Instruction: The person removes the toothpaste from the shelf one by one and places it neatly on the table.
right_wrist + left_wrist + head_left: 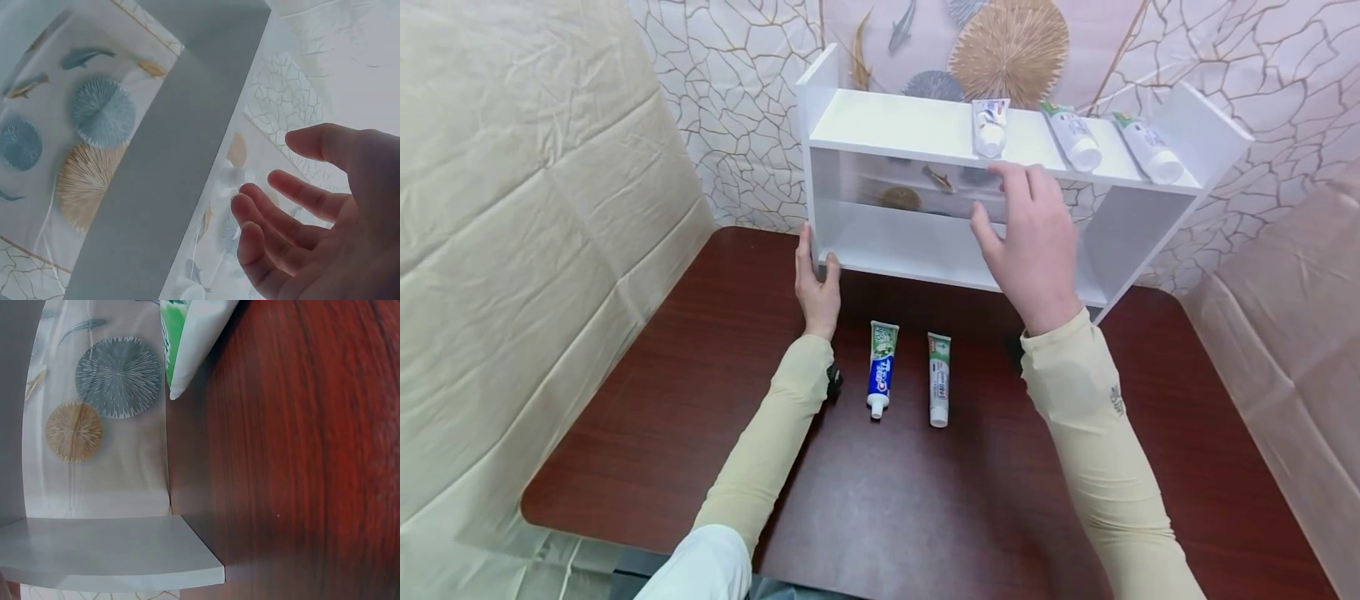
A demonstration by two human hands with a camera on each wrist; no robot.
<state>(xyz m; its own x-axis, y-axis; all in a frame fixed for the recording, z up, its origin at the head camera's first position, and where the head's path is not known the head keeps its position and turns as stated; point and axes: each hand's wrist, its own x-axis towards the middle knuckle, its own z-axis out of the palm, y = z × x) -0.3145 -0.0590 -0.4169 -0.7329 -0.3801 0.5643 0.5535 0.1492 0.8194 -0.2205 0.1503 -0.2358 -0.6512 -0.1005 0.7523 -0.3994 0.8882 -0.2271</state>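
Note:
My left hand [818, 298] holds the lower left side panel of a white shelf [891, 125], with fingers outside and thumb at its inner front edge. Raised in front of the shelf, my right hand [1036, 242] has loosely bent, spread fingers and holds nothing. Just above its fingertips, a white toothpaste tube [990, 129] lies on the upper board, cap toward me. Two green-and-white toothpaste tubes, one middle right [1072, 137] and one far right [1150, 150], lie on that same board. In the right wrist view, the open right hand [306, 225] shows beside the board.
On the dark red table [647, 433], a blue-and-green toothpaste tube [882, 367] and a green-and-white toothpaste tube [938, 379] lie in front of the shelf. Patterned sheeting [737, 100] hangs behind it. Beige fabric [535, 183] borders the table's left side.

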